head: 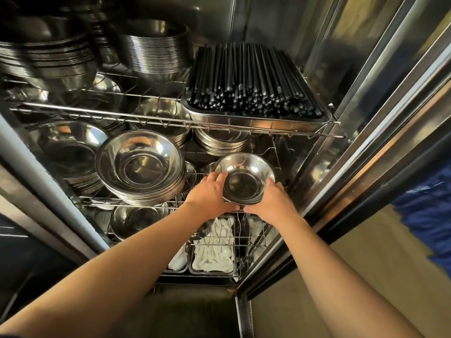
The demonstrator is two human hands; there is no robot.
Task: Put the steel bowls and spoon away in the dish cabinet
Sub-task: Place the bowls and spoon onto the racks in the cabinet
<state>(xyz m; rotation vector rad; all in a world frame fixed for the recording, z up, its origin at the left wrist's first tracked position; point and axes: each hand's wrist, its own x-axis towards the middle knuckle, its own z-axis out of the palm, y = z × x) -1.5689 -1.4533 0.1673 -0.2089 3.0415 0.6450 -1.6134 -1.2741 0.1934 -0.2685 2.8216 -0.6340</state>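
Both hands were on one small stack of steel bowls (245, 179), clamped from either side. Left hand (210, 195) gripped the left wall, fingers wrapped up to the rim. Right hand (273, 203) gripped the right wall, thumb under the near edge. At least two bowls were nested there; exact count unclear. The stack sat tilted toward the camera at the front right of the middle wire shelf (136, 205) of the open dish cabinet (346, 132); couldn't tell whether it touched the wire.

Just left of it on the same shelf: a taller stack of larger bowls (140, 164), with more stacks behind and further left. Upper shelf: a steel tray (256, 123) packed with black chopsticks (253, 79) on the right, deep bowl stacks (153, 50) on the left. Lower level, below the hands: steel bins (212, 270) of white spoons (214, 250), and another bowl (136, 220) to their left. No steel spoon was visible. Something blue (427, 223) was showing at the right edge, outside the cabinet.
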